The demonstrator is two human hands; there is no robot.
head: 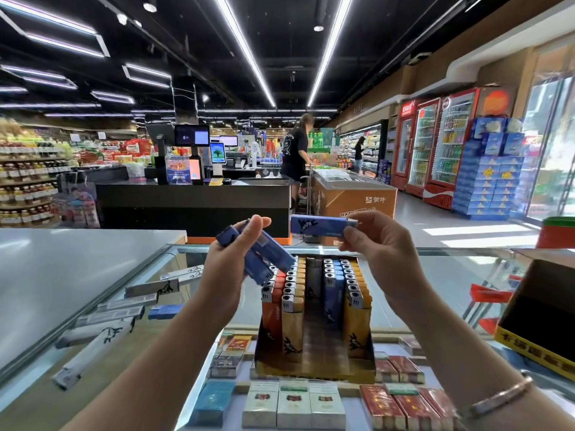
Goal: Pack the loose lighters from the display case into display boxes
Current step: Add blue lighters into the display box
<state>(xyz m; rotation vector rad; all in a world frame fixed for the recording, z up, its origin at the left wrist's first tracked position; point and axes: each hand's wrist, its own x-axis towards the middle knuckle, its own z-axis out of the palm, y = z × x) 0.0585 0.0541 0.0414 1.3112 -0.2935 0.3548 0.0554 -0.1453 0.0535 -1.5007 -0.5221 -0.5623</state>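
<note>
**Blue lighters in both hands above a part-filled display box**

The display box (314,367) stands on the glass counter (441,284), between the 2 forearms. Its lighters stand upright in 5 rows, left to right: 1 orange row (272,315), 1 tan row (292,318), 1 grey row set far back, 1 blue row (333,297) and 1 more tan row (357,318). The front of the middle row is bare.

The left hand (231,259) is curled around a bunch of blue lighters (264,256); about 3 show, angled down toward the box's left rows, though the exact count is hard to tell. Its thumb presses across them from above.

The right hand (378,244) pinches 1 blue lighter (322,226) between thumb and fingers, holding it level above the box, metal cap toward the hand. A bracelet (497,396) circles that wrist.

On the counter to the left lie about 6 white loose lighters (102,334) and 1 blue one (165,311), scattered on their sides. Cigarette packs (294,402) sit under the glass. 1 yellow-and-black carton (541,321) stands at the right.
</note>
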